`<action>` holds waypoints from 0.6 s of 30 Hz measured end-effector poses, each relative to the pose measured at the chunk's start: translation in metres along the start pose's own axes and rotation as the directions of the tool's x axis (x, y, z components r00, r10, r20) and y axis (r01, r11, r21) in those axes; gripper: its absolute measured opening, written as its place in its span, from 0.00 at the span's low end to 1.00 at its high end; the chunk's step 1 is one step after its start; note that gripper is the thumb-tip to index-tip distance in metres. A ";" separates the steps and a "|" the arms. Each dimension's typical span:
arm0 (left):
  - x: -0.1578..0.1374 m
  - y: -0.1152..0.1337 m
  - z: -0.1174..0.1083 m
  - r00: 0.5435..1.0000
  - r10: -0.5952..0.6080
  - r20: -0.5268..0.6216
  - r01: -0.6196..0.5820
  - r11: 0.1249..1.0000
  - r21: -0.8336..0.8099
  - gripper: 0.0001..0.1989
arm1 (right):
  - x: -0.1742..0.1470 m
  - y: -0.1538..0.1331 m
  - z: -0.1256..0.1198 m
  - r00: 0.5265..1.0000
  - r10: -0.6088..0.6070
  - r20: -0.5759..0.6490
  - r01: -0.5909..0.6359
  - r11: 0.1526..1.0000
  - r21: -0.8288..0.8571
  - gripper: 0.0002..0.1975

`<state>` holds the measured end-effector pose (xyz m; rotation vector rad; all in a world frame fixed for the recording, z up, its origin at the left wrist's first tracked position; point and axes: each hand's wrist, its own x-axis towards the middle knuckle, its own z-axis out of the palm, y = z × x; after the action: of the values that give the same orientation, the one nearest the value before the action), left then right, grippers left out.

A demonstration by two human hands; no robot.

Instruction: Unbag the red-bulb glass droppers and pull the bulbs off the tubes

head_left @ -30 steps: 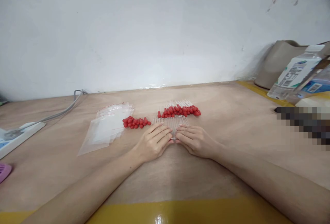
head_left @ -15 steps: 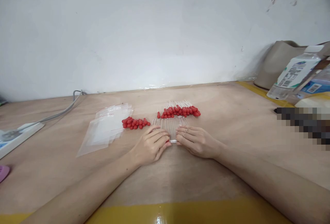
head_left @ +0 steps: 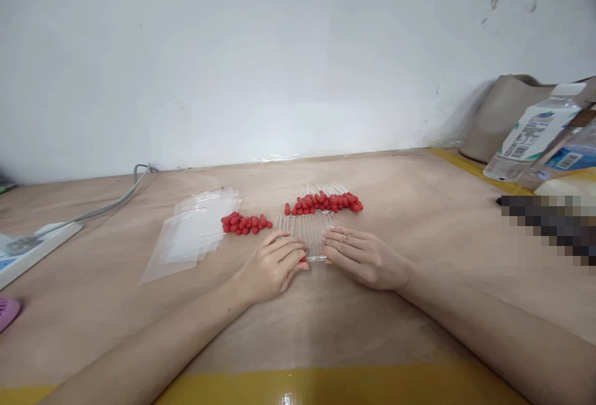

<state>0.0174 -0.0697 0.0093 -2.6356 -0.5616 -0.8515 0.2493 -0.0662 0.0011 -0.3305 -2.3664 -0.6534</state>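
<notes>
Pale wall [head_left: 279,69] rises behind a wood-toned worktop [head_left: 419,218], whose near edge carries yellow tape [head_left: 233,383]. Left grip [head_left: 274,265] and right grip [head_left: 363,260] face each other across a row of clear tubes [head_left: 315,235], with a narrow gap between them. The left fingers are bent together over the near left part of the row, and a bit of red [head_left: 303,259] shows by the thumb; the right fingers lie close together against the right side. I cannot tell how tightly either grip closes, as the undersides are hidden. Flat on the worktop, the tubes lie side by side, long axes running from the grips towards the wall, near ends roughly level between the fingertips. Just beyond them is a cluster of red bulbs [head_left: 328,203], its pale stems [head_left: 321,188] pointing to the wall; a smaller cluster [head_left: 245,225] sits just beyond the left grip and to its left. Further left are overlapping clear bags [head_left: 193,234]. Well to the right of the right grip, a bottle [head_left: 535,128] bears a white label with green marks and print too small to read; beside it, a blue label [head_left: 570,158] has a barcode.
</notes>
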 end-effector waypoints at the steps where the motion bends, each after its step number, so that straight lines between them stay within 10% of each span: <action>1: -0.002 -0.001 -0.001 1.000 -0.011 -0.007 0.011 1.000 -0.004 0.04 | -0.002 0.002 -0.002 1.000 0.012 -0.003 -0.012 1.000 0.005 0.09; 5: -0.008 -0.010 -0.008 0.993 -0.113 -0.040 0.114 0.993 0.010 0.04 | -0.016 0.015 -0.006 0.959 0.277 -0.063 -0.279 0.960 -0.029 0.09; 9: -0.010 -0.015 -0.013 0.983 -0.174 -0.066 0.177 0.983 0.043 0.04 | -0.025 0.026 -0.001 0.772 0.634 0.042 -0.626 0.770 -0.125 0.12; 18: -0.011 -0.028 -0.022 0.840 -0.532 -0.109 0.526 0.847 -0.077 0.12 | -0.013 0.021 0.012 0.548 0.804 0.229 -0.806 0.581 -0.110 0.11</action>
<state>-0.0141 -0.0572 0.0245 -2.4618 -1.2886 -1.1838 0.2612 -0.0430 -0.0081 -1.4832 -2.0842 -0.1343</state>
